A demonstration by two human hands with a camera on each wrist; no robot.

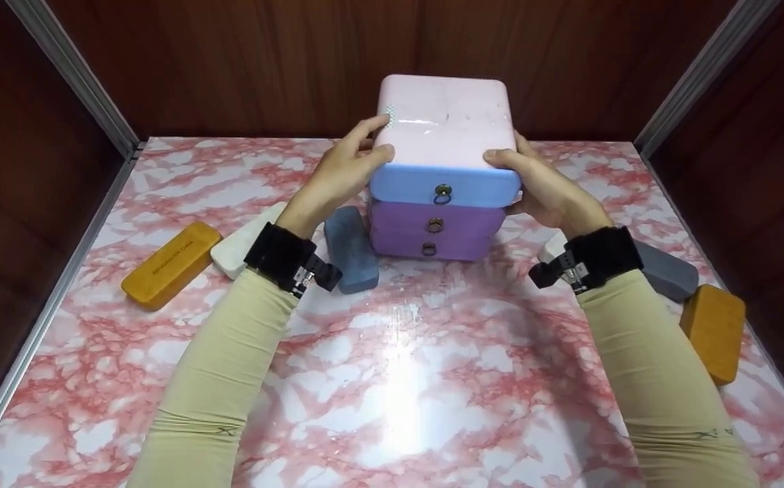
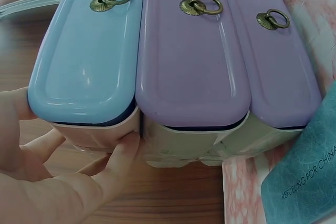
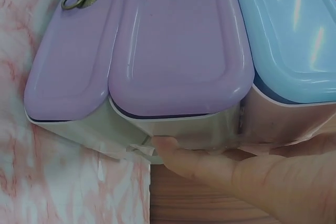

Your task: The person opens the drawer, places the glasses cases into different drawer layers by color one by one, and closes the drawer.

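Observation:
A small chest of three stacked drawers stands toward the back of the table. Its top box (image 1: 442, 122) is pale pink with a blue drawer front (image 1: 405, 186); beneath are two purple drawer fronts (image 1: 469, 220), each bearing a bronze ring pull (image 2: 201, 5). My left hand (image 1: 347, 166) grips the top box's left side, thumb at the upper front edge. On the opposite side my right hand (image 1: 551, 179) holds the chest, thumb over the top edge. In the right wrist view one right finger (image 3: 184, 161) reaches down along the middle box's side. All drawers are closed.
Left of the chest lie a yellow oblong case (image 1: 171, 264), a white one (image 1: 249, 247) and a blue-grey one (image 1: 351, 251). To the right are a white case (image 1: 554, 247), a dark grey one (image 1: 668, 271) and another yellow one (image 1: 713, 332). Wooden panels (image 1: 263, 68) enclose the marbled table.

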